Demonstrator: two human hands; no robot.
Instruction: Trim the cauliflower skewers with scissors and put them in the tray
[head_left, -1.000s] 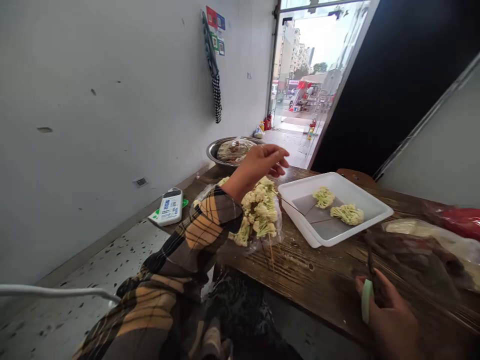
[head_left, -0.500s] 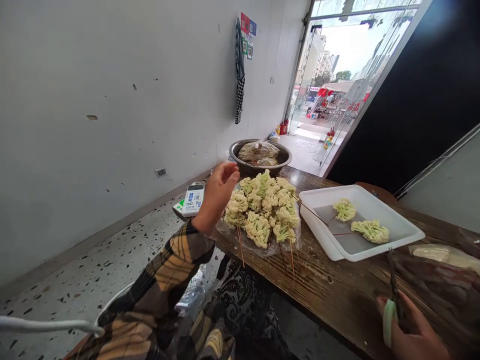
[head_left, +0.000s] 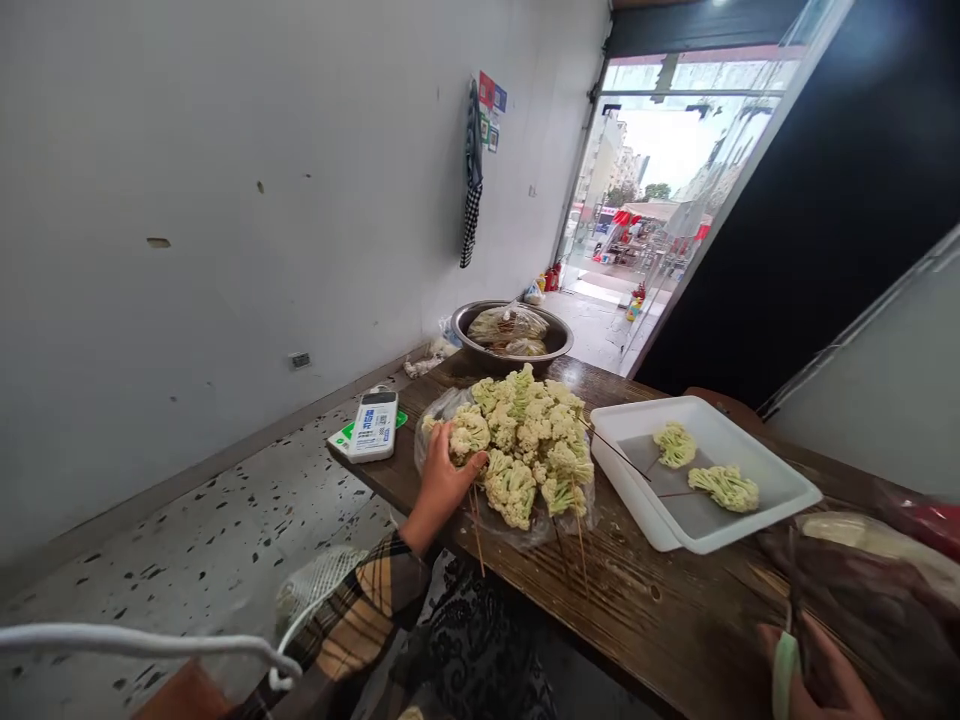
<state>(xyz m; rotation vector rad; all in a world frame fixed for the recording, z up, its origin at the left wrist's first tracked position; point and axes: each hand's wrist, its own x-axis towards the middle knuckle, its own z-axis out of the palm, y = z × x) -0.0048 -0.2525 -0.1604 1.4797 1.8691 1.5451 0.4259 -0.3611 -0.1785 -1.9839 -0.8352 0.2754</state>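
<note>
My left hand [head_left: 442, 478] rests on the near left side of a pile of cauliflower florets on wooden skewers [head_left: 525, 440], which lies on clear plastic on the wooden table [head_left: 637, 590]. Its fingers curl round one floret [head_left: 469, 432] at the pile's edge. My right hand [head_left: 821, 680] is at the bottom right, partly cut off by the frame, closed on scissors with a pale green handle [head_left: 786, 668]. A white tray [head_left: 780, 480] to the right of the pile holds two skewered florets [head_left: 724, 487].
A metal bowl [head_left: 559, 338] with bagged food stands at the table's far end. A white handset [head_left: 373, 426] lies on the table's left corner. Dark and clear plastic bags [head_left: 870, 580] lie at the right. A white wire [head_left: 150, 645] crosses the bottom left.
My left hand has come back from over the pile and dropped onto a floret at its near left edge. The right hand with the scissors has stayed low at the right.
</note>
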